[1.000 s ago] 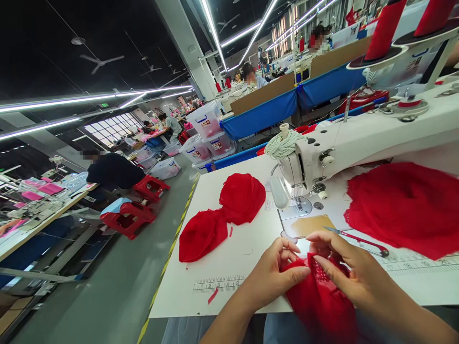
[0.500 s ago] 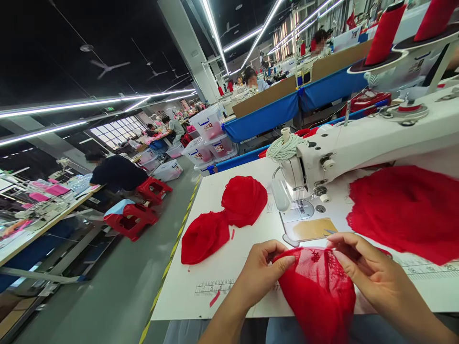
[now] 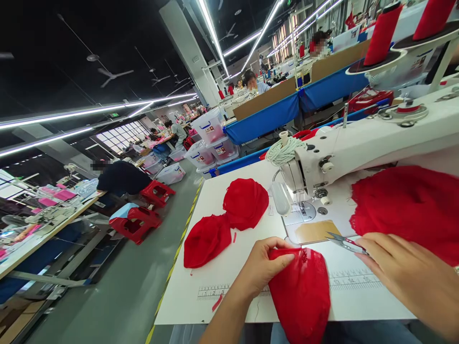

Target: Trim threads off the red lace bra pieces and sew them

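Observation:
My left hand (image 3: 263, 270) pinches the top edge of a red lace fabric piece (image 3: 301, 291), which hangs down over the table's front edge. To its right, my right hand (image 3: 398, 272) is closed around small thread snips (image 3: 346, 243), their blades pointing left above the table. The snips are apart from the fabric. Beyond the hands stands a white sewing machine (image 3: 344, 162), a tan patch (image 3: 317, 232) lying by its needle plate. Two red fabric cups (image 3: 245, 203) rest joined on the left of the white table (image 3: 251, 296).
A pile of red fabric (image 3: 405, 205) lies under the machine arm at right. Red thread cones (image 3: 383, 36) stand above it. A printed ruler (image 3: 351, 280) runs along the front. Red scraps (image 3: 217, 302) lie at left. Red stools (image 3: 134, 222) and a seated person (image 3: 124, 177) are across the aisle.
My right hand has let go of the red fabric and moved right, and the snips in it now show plainly. The fabric hangs narrower from my left hand alone.

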`<act>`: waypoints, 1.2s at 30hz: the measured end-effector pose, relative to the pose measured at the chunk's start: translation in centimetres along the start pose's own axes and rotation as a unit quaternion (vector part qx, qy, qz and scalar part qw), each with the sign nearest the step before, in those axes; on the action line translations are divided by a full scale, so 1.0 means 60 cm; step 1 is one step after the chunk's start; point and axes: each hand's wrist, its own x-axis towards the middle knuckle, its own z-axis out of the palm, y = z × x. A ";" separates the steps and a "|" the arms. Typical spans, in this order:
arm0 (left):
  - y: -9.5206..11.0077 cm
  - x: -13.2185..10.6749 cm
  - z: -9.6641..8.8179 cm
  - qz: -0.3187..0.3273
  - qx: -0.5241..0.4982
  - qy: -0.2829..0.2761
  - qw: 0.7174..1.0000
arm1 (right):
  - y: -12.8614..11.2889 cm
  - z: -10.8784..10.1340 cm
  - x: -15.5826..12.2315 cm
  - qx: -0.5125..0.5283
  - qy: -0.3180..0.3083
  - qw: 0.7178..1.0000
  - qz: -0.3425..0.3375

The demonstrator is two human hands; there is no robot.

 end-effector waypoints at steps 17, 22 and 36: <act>0.026 -0.005 0.026 0.100 0.084 0.001 0.991 | -0.145 -0.036 0.075 0.555 0.018 0.811 0.184; 0.020 -0.005 0.020 0.047 0.058 -0.016 0.997 | -0.144 -0.036 0.092 0.491 0.033 0.853 0.174; 0.009 0.000 0.032 -0.028 -0.123 0.006 0.992 | -0.183 -0.084 0.046 0.648 -0.155 0.706 0.241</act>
